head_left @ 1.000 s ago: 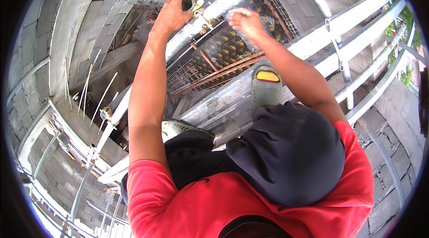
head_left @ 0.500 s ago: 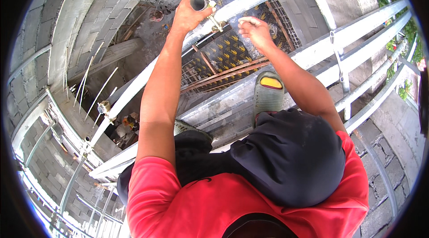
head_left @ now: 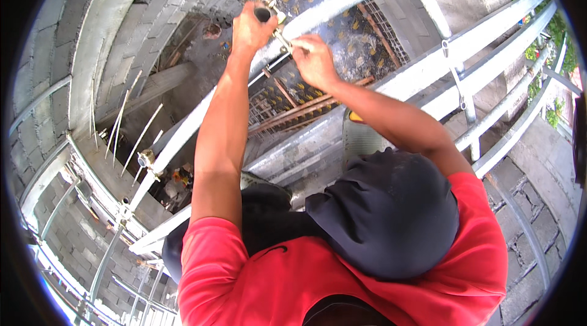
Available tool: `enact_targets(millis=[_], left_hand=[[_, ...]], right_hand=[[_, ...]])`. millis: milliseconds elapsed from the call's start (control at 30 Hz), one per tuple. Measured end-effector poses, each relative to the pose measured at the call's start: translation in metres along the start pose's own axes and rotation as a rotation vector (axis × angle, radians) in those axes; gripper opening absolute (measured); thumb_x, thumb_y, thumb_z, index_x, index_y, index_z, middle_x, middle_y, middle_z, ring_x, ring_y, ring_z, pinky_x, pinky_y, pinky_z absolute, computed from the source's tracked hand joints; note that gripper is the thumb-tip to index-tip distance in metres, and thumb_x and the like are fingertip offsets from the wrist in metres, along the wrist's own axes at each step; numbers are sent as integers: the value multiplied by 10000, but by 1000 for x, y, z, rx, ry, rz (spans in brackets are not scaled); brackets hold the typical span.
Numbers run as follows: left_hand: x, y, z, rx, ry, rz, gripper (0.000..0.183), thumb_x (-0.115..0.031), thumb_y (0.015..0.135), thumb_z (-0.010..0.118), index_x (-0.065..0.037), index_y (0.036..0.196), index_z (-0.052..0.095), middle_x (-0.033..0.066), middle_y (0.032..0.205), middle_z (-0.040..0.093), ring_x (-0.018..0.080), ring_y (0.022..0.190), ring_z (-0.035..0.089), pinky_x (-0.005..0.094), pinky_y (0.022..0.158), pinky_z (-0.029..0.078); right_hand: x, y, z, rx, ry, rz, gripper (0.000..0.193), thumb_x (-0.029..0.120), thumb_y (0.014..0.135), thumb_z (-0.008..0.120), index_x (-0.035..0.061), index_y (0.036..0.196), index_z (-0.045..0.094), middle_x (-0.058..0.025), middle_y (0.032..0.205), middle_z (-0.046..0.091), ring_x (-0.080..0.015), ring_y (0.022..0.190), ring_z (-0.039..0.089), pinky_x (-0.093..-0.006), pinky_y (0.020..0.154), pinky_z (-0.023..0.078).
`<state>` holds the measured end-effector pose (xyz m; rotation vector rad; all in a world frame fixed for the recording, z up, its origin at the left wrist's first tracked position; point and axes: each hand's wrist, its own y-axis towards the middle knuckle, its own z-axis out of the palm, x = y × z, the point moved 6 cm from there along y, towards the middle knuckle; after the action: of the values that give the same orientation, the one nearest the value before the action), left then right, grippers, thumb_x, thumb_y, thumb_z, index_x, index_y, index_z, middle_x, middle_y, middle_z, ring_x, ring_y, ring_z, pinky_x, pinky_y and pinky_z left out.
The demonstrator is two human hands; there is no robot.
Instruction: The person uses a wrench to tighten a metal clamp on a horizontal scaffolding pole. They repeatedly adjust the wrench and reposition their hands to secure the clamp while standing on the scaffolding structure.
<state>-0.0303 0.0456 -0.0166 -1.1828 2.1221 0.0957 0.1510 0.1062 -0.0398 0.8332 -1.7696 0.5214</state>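
My left hand [head_left: 249, 31] is wrapped round the open end of a short upright metal pipe [head_left: 263, 15]. This pipe stands against a long galvanized scaffold pipe [head_left: 194, 119] that slants across below me. A brass-coloured scaffold clamp [head_left: 280, 37] sits where the two pipes meet. My right hand [head_left: 315, 62] has its thumb and fingers closed on the clamp's bolt end, on the near right side of the joint. The fingertips partly cover the bolt. Farther down the long pipe, toward the left, another scaffold clamp [head_left: 146, 158] holds a second pipe end.
Beneath the pipe lies a deep drop with dark patterned formwork panels [head_left: 342, 35] and wooden strips. Bare rebar rods [head_left: 125, 106] stick up at left. Metal planks and rails [head_left: 495, 23] run along the right. My grey sandal [head_left: 358, 136] rests on a ledge.
My right hand has moved left and taken hold of the clamp's bolt end. My left hand has stayed on the upright pipe; the view has shifted slightly.
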Motion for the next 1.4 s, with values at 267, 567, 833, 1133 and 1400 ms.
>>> enact_targets(millis=[267, 567, 833, 1133, 1400], left_hand=[[-4, -1, -4, 46, 42, -21, 521, -328, 737, 802, -88, 1164, 623, 199, 1002, 720, 343, 980, 700, 421, 882, 533], [21, -10, 6, 67, -481, -144, 650, -331, 775, 822, -46, 1299, 563, 93, 1177, 657, 175, 1064, 615, 318, 947, 471], [22, -12, 8, 94, -521, -202, 685, -346, 760, 834, -69, 1319, 550, 96, 1197, 637, 190, 1094, 596, 316, 961, 454], [34, -12, 19, 236, -799, -319, 602, -577, 911, 597, -207, 1379, 515, 73, 1388, 499, 254, 1285, 440, 523, 974, 423], [34, 1, 17, 196, -524, -167, 635, -418, 746, 829, -154, 1267, 581, 74, 1005, 673, 153, 697, 630, 307, 575, 519]], right_hand=[[-25, 13, -85, 153, 146, 110, 232, 55, 931, 615, 44, 1153, 681, -104, 1151, 650, -160, 916, 658, -292, 803, 541], [-125, -95, -375, -235, -1148, 493, 464, 222, 874, 655, 72, 1302, 557, -212, 1211, 609, -422, 1188, 512, -506, 1001, 420], [-101, -90, -371, -284, -848, 437, 270, 199, 962, 603, 34, 1175, 622, -153, 884, 663, -278, 804, 623, -407, 777, 517], [-43, -34, -126, 67, 81, 459, 201, 149, 981, 594, 54, 1151, 645, -5, 705, 580, -94, 624, 522, -282, 580, 455], [-28, -50, -67, 356, -190, 449, 299, 167, 957, 577, 77, 1236, 639, -248, 942, 680, -420, 880, 657, -409, 783, 513]])
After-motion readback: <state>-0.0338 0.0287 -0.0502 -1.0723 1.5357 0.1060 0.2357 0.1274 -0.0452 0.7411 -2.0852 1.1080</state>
